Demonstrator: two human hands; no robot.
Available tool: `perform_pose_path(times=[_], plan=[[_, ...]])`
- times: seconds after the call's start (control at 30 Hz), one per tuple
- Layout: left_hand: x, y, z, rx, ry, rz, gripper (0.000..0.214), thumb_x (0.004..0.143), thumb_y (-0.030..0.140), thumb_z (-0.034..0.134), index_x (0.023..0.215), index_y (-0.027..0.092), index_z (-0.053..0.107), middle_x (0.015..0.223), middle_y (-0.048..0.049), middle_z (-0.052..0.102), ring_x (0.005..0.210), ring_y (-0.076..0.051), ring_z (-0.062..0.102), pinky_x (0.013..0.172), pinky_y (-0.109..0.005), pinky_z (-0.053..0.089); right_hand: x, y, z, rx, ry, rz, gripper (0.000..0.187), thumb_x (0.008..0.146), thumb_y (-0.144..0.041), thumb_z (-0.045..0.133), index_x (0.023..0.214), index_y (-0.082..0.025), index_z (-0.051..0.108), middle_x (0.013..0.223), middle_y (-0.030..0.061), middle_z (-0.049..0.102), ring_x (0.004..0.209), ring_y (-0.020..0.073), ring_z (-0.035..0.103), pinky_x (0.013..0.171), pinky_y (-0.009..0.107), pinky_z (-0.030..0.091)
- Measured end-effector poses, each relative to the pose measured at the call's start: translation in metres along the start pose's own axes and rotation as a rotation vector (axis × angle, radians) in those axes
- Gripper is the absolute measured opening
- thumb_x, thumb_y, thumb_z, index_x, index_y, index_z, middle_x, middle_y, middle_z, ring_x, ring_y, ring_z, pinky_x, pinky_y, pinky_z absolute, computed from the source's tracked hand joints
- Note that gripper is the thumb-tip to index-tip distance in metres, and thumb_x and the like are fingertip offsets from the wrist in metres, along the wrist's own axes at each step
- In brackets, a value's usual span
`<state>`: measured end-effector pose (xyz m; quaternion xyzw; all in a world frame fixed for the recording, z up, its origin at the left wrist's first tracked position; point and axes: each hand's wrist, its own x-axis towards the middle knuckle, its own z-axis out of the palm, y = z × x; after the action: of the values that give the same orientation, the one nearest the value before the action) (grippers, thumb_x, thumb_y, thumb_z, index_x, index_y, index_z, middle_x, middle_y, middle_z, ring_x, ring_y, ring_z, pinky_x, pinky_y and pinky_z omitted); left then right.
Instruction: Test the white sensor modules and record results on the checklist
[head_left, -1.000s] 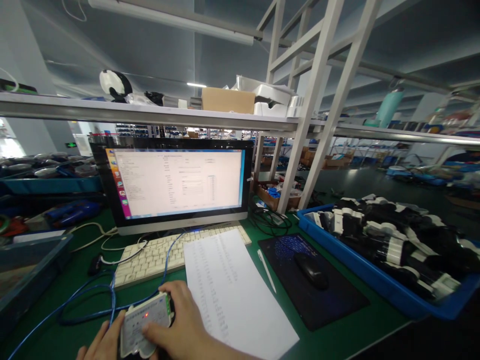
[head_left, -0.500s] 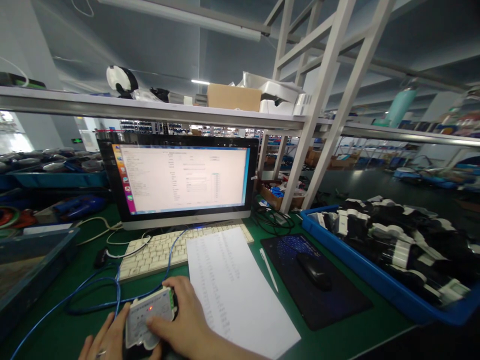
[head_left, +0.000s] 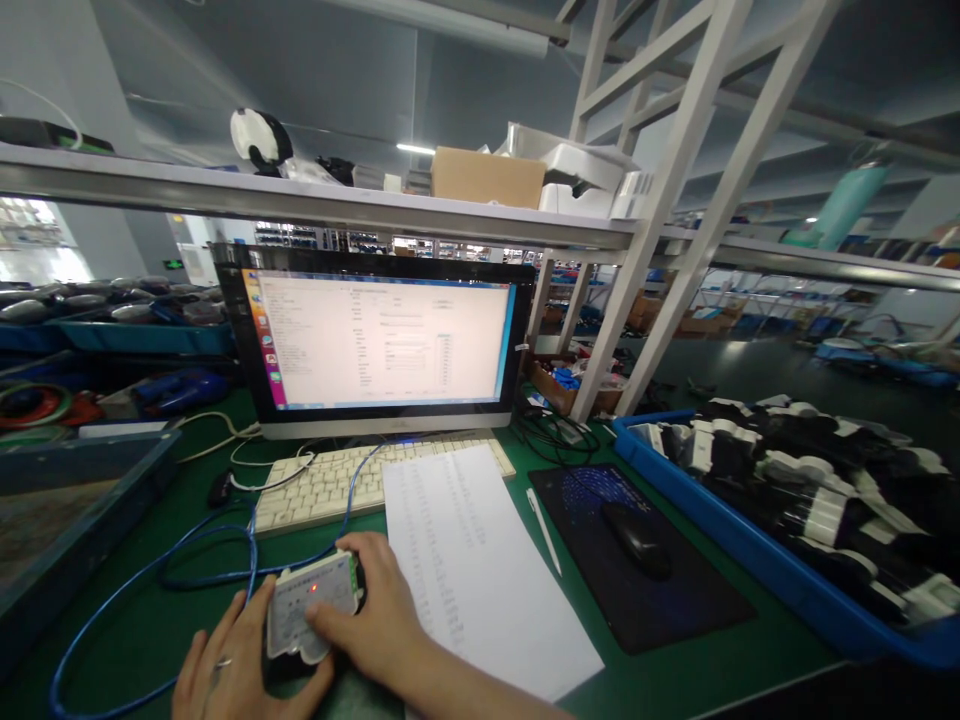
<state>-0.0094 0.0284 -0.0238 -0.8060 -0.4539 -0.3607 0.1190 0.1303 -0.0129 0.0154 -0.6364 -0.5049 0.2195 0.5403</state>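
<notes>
A small electronic module [head_left: 300, 614] with a printed grey-white top, a lit red light and a green terminal strip on its right side is at the bottom left of the head view, just above the green tabletop. My right hand [head_left: 382, 610] grips its right side, thumb flat on the top face. On the other side, my left hand [head_left: 232, 660], with a ring on one finger, has its index finger along the left edge and its thumb below the near edge. The module's underside is hidden. Behind it runs a blue cable [head_left: 214, 580]; whether it joins the module I cannot tell.
A printed sheet [head_left: 480, 580] overlaps the cream keyboard [head_left: 322, 490] below a lit monitor [head_left: 382, 350]. To the right are a white pen [head_left: 544, 532], a black mouse [head_left: 636, 540] on a mat, and a blue bin [head_left: 720, 535] of black-and-white parts. A shelf [head_left: 337, 200] spans above.
The whole view has shifted, so the bench appears slightly farther right and higher. My left thumb now shows more below the module, with the left fingers further spread. My right hand keeps its grip.
</notes>
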Motion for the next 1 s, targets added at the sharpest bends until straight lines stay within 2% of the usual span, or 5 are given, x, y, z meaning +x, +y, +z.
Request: perform_pose_path(times=[0.13, 0.43, 0.73, 1.0], plan=[[0.002, 0.004, -0.004, -0.004, 0.012, 0.026, 0.064, 0.078, 0.047, 0.039, 0.126, 0.006, 0.044, 0.116, -0.0207, 0.061, 0.114, -0.034, 0.053, 0.105, -0.048, 0.03, 0.0, 0.002, 0.001, -0.001, -0.01, -0.001, 0.058, 0.057, -0.015, 0.073, 0.111, -0.023, 0.054, 0.11, 0.0031, 0.056, 0.102, 0.0198, 0.055, 0.091, 0.035, 0.045], [-0.004, -0.003, 0.001, -0.046, -0.008, 0.024, 0.067, 0.078, 0.049, 0.041, 0.132, 0.009, 0.039, 0.119, -0.0202, 0.059, 0.118, -0.035, 0.05, 0.106, -0.05, 0.027, 0.0, 0.007, 0.002, 0.004, -0.021, -0.029, 0.056, 0.061, -0.018, 0.073, 0.113, -0.022, 0.054, 0.112, 0.0052, 0.056, 0.105, 0.0216, 0.055, 0.093, 0.038, 0.045], [0.0, 0.006, -0.008, -0.075, 0.056, 0.048, 0.065, 0.078, 0.043, 0.049, 0.132, 0.009, 0.039, 0.118, -0.0195, 0.061, 0.115, -0.034, 0.052, 0.104, -0.05, 0.03, 0.0, 0.011, 0.001, 0.006, -0.016, -0.076, 0.049, 0.065, -0.019, 0.069, 0.112, -0.023, 0.053, 0.113, 0.0048, 0.057, 0.107, 0.0209, 0.054, 0.096, 0.037, 0.044], [-0.002, 0.012, -0.014, -0.115, 0.003, -0.013, 0.067, 0.075, 0.033, 0.059, 0.134, 0.013, 0.036, 0.125, -0.0148, 0.058, 0.121, -0.032, 0.049, 0.107, -0.049, 0.029, 0.001, 0.022, 0.003, 0.025, -0.014, -0.123, 0.043, 0.072, -0.027, 0.065, 0.113, -0.023, 0.053, 0.113, 0.0053, 0.058, 0.109, 0.0216, 0.054, 0.096, 0.037, 0.044]])
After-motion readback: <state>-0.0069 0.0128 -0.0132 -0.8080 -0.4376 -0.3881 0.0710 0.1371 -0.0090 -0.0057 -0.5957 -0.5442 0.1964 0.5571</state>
